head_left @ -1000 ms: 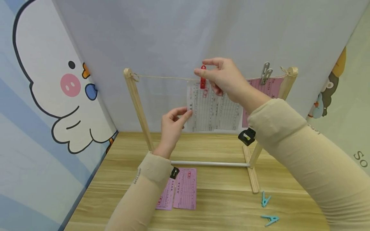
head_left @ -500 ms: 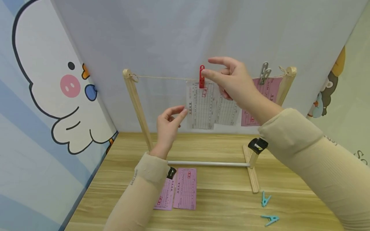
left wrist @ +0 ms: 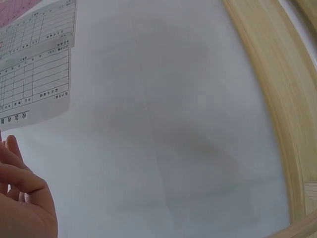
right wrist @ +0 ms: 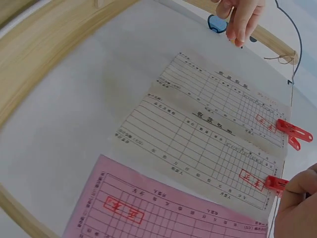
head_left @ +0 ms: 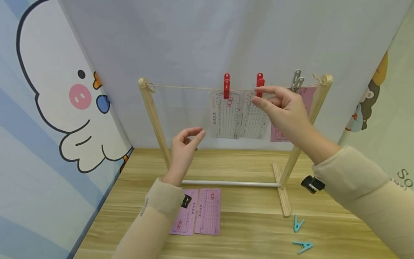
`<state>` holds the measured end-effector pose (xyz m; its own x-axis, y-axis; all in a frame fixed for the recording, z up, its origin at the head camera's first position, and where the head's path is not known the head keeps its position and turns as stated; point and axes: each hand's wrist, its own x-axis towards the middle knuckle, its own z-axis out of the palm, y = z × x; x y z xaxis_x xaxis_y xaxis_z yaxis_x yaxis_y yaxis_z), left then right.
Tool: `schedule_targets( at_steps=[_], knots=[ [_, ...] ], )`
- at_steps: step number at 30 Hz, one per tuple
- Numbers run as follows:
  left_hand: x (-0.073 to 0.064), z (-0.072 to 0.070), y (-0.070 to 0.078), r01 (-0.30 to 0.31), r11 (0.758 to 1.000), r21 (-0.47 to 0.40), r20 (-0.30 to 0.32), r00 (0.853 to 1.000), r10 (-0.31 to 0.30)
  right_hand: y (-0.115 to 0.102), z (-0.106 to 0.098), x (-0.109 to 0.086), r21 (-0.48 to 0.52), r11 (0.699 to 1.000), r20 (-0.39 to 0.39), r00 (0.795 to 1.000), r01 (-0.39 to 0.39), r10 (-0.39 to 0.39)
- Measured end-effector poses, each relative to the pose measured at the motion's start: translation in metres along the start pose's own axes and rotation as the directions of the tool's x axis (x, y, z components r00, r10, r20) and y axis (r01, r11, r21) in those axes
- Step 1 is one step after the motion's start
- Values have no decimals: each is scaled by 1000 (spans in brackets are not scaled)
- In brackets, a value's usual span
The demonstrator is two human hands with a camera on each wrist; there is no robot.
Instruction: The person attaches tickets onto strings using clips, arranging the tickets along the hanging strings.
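Note:
Two white printed slips hang side by side from a string, the left slip under one red clothespin and the right slip under another red clothespin. My right hand is at this second clothespin, thumb and forefinger bent and apart; whether they touch it I cannot tell. In the right wrist view that hand hides part of the clothespin. My left hand hovers left of and below the slips, fingers relaxed around nothing. A hanging pink slip is partly behind my right hand.
Wooden posts carry the string. A grey clothespin sits near the right post. On the wooden table lie two more pink slips and two teal clothespins. A white rod joins the posts low down.
My right hand has moved right from the first red clothespin to the second, which now shows. My left hand has let go of the left white slip's edge and drawn back left and down.

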<state>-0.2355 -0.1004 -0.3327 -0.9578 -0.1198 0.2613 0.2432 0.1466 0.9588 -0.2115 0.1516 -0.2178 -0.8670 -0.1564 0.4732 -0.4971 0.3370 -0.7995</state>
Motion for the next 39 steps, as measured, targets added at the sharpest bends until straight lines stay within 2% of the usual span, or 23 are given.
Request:
schedule_targets(
  at_steps=[7,17,23,29,35,39],
  knots=[
    [-8,-2,-14,4,1000,13,-17,1000,-4,18,-11,-22,-37,999,-15,1000,7,-8],
    [-25,-7,-34,70,996,56,-41,997,-68,36,-19,-60,10,1000,-44,999,-7,7],
    [-34,-9,-48,113,993,45,-43,993,-111,55,-19,-86,40,999,-68,998,1,1],
    [-47,-11,-66,149,987,67,-43,988,-146,74,-18,-105,86,991,-76,991,-105,111],
    [-56,-11,-86,143,986,81,-34,990,-140,85,-20,-120,158,961,-74,967,-229,242],
    [-62,-12,-95,169,981,95,-40,985,-166,93,-20,-130,188,945,-84,955,-266,285]
  ],
)
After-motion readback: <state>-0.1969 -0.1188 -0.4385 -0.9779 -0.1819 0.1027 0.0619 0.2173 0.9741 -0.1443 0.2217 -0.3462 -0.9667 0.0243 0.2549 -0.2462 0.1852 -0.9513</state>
